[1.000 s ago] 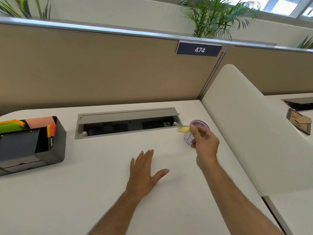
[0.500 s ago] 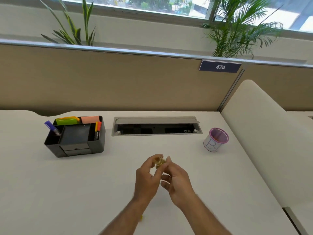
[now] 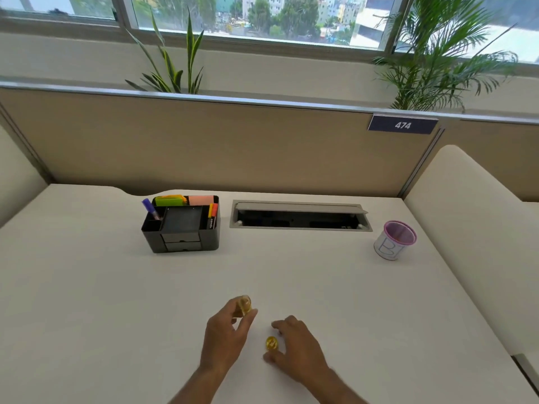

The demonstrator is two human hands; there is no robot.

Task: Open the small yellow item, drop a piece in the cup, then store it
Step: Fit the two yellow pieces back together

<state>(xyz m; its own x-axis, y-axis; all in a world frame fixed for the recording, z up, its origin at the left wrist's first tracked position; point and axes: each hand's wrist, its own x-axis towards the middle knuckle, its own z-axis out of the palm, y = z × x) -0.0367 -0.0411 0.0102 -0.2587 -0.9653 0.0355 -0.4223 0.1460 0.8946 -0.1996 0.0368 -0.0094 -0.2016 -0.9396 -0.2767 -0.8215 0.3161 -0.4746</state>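
Observation:
My left hand [image 3: 226, 333] holds the small yellow container [image 3: 244, 306] upright between thumb and fingertips, just above the desk near the front. The container's round yellow lid [image 3: 271, 343] is off. It sits low at the desk surface between the thumb and forefinger of my right hand [image 3: 296, 344]. The purple-rimmed cup [image 3: 394, 240], white with a "B" drawn on it, stands far off at the back right. Its inside is not visible.
A black desk organiser [image 3: 180, 225] with markers and sticky notes stands at the back left. An open cable tray [image 3: 300, 218] is set into the white desk [image 3: 87, 287]. A beige partition runs behind, and a white side panel [image 3: 472, 223] rises on the right.
Half a second ago both hands worked the yellow item together. They have since parted: the left keeps the container, and the right has dropped to the desk with the lid. The view has also tilted up.

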